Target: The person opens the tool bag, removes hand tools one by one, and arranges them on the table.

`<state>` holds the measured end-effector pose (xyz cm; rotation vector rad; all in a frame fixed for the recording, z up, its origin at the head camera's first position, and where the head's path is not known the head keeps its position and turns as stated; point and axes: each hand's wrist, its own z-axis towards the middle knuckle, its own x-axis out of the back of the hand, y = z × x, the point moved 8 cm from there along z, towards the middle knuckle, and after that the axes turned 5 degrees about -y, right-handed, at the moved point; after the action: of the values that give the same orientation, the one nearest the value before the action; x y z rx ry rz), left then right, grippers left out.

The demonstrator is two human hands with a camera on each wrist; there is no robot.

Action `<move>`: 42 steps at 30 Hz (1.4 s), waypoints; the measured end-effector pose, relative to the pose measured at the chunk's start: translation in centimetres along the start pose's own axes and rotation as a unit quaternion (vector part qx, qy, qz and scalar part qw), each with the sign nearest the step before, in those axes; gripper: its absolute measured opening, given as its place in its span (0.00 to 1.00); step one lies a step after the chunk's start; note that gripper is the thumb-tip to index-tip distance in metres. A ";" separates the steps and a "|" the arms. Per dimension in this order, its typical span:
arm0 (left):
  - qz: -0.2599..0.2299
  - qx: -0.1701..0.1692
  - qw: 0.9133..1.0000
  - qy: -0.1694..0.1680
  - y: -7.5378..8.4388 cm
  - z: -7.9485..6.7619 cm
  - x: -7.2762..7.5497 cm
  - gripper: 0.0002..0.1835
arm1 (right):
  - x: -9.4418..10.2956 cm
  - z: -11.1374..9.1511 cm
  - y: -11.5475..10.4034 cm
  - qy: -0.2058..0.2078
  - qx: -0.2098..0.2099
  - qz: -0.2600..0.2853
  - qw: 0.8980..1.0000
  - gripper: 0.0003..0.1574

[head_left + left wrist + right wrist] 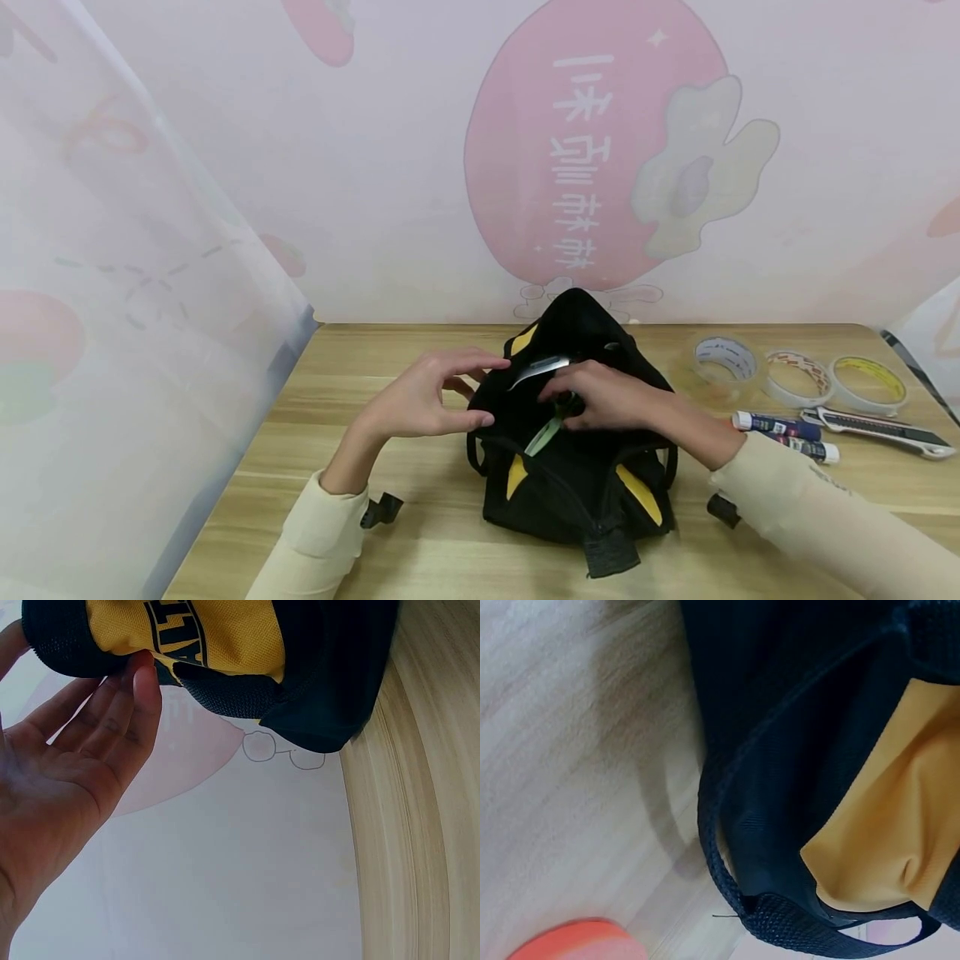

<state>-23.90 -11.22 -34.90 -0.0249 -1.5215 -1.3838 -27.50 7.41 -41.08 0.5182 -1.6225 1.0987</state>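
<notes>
A black tool bag (551, 492) with yellow panels stands open on the table, its mouth facing up. My right hand (603, 396) reaches into it and pinches a slim green-and-black tool (545, 436), whose kind is partly hidden by the fingers. Beside that hand, a silver-and-dark tool (542, 367) leans inside the bag. My left hand (431, 392) touches the bag's left rim with fingers and thumb spread. From the left wrist, the left hand's fingers (142, 682) lie against the bag below its yellow lettered panel (225, 637). The right wrist view shows the bag's side strap (712, 840) but no hand.
Right of the bag lie a wide clear tape roll (723, 360) and two narrower tape rolls (798, 379), (867, 386). Nearer are two glue sticks (787, 427) and a white-and-black utility knife (877, 429). A printed cloth (390, 208) hangs behind the wooden table (292, 467).
</notes>
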 end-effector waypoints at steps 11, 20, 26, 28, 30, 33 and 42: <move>0.003 -0.001 1.000 0.002 0.1 0.0 0.1 0.35 | -2.0 1.2 0.5 -0.024 0.023 -0.007 0.999 0.26; 0.011 -0.005 1.000 0.004 0.3 0.0 0.2 0.35 | -3.0 1.3 0.6 -0.019 0.034 -0.032 0.999 0.23; 0.012 -0.005 1.000 0.004 0.3 0.0 0.2 0.35 | -3.1 1.3 0.4 -0.014 0.055 -0.040 0.998 0.14; 0.013 -0.005 1.000 0.003 0.3 0.0 0.2 0.35 | -3.3 1.3 0.4 -0.023 0.050 -0.041 0.998 0.13; 0.013 -0.005 1.000 0.002 0.3 -0.1 0.2 0.35 | -3.4 1.3 0.6 -0.036 0.034 -0.037 0.998 0.13; 0.011 -0.004 1.000 0.001 0.2 -0.1 0.2 0.35 | -3.5 1.3 0.7 -0.046 0.021 -0.038 0.998 0.14; 0.009 0.003 1.000 -0.001 0.1 0.0 0.1 0.35 | -2.2 0.5 0.6 -0.017 -0.008 -0.062 0.998 0.14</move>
<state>-23.87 -11.28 -34.82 -0.0378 -1.5237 -1.3657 -27.52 6.84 -43.34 0.6223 -1.6058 0.9881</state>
